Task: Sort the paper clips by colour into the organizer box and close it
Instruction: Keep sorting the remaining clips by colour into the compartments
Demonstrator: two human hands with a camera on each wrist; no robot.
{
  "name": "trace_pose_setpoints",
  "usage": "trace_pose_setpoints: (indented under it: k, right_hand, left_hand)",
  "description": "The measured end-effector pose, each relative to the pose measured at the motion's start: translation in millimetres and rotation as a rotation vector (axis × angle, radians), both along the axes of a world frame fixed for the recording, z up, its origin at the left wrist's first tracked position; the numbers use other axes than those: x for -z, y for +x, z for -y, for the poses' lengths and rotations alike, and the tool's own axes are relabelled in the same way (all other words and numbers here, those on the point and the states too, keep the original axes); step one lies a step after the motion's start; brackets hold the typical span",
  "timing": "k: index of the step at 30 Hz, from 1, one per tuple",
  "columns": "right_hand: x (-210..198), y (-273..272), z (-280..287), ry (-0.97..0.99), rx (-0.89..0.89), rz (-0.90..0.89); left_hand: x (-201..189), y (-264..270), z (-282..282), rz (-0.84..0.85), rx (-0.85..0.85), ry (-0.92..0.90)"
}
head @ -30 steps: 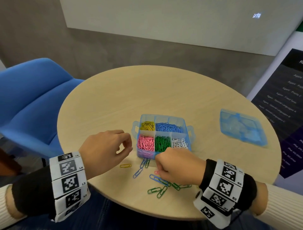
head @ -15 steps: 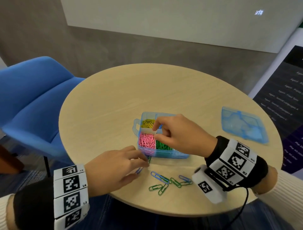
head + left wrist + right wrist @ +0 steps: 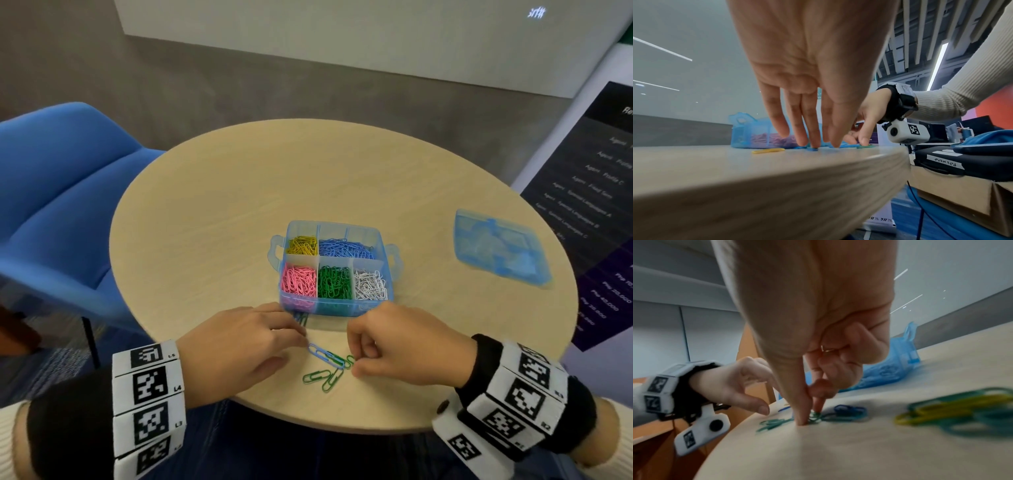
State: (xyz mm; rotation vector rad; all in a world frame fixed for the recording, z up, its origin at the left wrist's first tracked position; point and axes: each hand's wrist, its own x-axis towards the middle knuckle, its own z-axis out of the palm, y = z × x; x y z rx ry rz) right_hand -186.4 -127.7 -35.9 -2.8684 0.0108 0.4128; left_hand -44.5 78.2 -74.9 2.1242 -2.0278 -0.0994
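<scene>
Blue plastic is framing the job in the head view: the organizer box (image 3: 334,269) is sitting open mid-table with yellow, blue, pink, green and white clips already in separate compartments, and its lid (image 3: 500,251) is lying well apart to the right. The loose clips (image 3: 325,368), green and blue, are lying between the two hands near the table (image 3: 212,212) edge, so sorting is nearly done.

From the left wrist, the left hand (image 3: 813,68) is reaching down with straight fingers, tips pressing a blue clip (image 3: 813,149); a yellow clip (image 3: 767,151) is lying just beside.

From the right wrist, the right hand (image 3: 812,321) is pinching a green clip (image 3: 815,417) between thumb and forefinger, other fingers curled.

Next is probably lifting it cleanly off its neighbours and dropping it into the green compartment.
</scene>
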Motion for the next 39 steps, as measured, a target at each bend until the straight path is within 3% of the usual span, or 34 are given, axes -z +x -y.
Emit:
trace_pose_setpoints:
  k: [11,13,15,17,19,21,27,31,39]
  right_hand:
    - [0.2,5.2,4.2,0.121,0.01,-0.081]
    - [-10.7,11.1,9.3,0.217,0.054,0.01]
    - [-22.0,19.4,16.1,0.292,0.13,0.216]
    - [-30.9,25.6,22.2,0.316,0.193,0.389]
    - [-35.1,26.6,27.9,0.295,0.203,0.451]
    - [-35.2,20.9,33.7,0.257,0.181,0.43]
    - [-9.8,-11.0,24.4,0.092,-0.04,0.034]
    - [1.7,-19.9,17.8,0.057,0.0,0.014]
    - [-0.1,-14.1,10.1,-0.087,-0.052,0.095]
  left_hand:
    - [-3.2,-4.7,-10.0,-0.015,-0.049,0.008]
    - [-4.7,-5.0,-9.9,-0.015,-0.063,0.009]
    - [-6.9,-6.3,-10.0,-0.025,-0.077,0.026]
    - [-9.2,-8.1,-9.6,-0.026,-0.083,0.035]
    - [-11.6,-10.8,-9.3,-0.029,-0.081,0.049]
    - [-12.3,-14.2,-9.2,-0.032,-0.084,0.055]
    - [-13.2,-23.8,-4.8,-0.152,-0.148,0.105]
    - [-18.2,-28.6,3.9,-0.202,-0.194,0.131]
    - [-20.7,-49.2,25.4,-0.058,-0.388,0.229]
